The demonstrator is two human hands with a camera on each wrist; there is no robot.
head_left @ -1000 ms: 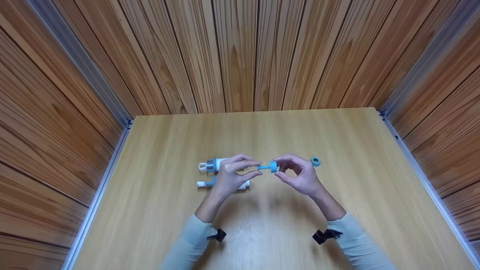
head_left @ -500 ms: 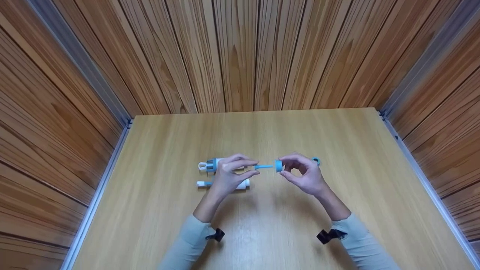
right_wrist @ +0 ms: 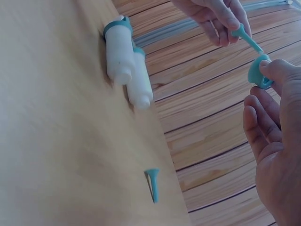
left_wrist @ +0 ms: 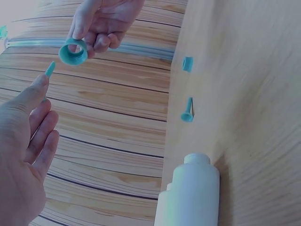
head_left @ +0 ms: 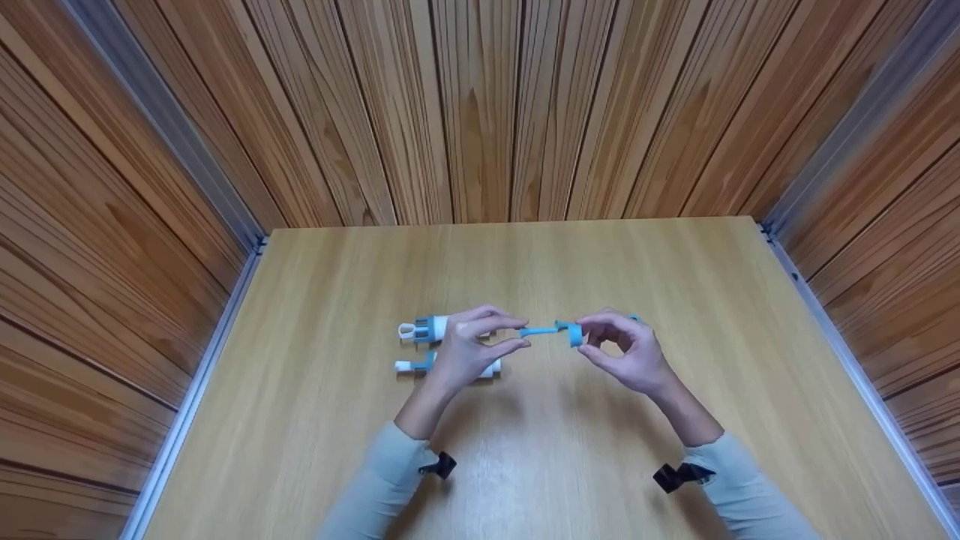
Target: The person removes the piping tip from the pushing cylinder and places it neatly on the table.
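My left hand (head_left: pixel 474 345) pinches a slim teal nozzle (head_left: pixel 538 331) by its flared end between thumb and fingertips, its narrow tip pointing right. My right hand (head_left: pixel 624 351) pinches a teal screw ring (head_left: pixel 575 335) by its edge, in line with that tip. A small gap between tip and ring shows in the left wrist view, where the ring's open threaded side (left_wrist: pixel 74 55) is visible. On the table lie a second nozzle (right_wrist: pixel 153 182) and a second ring (left_wrist: pixel 187 64), the latter mostly hidden behind my right hand in the head view.
Two white bottles with teal collars lie on their sides left of centre, the rear bottle (head_left: pixel 425 330) and the front bottle (head_left: pixel 491 369), both partly covered by my left hand. Wooden panel walls (head_left: pixel 480 112) enclose the table (head_left: pixel 525 465) at the back and sides.
My right hand has drawn to the right with the ring, away from the nozzle. The left hand has shifted only slightly and keeps its pinch. The second ring has become mostly covered by my right hand.
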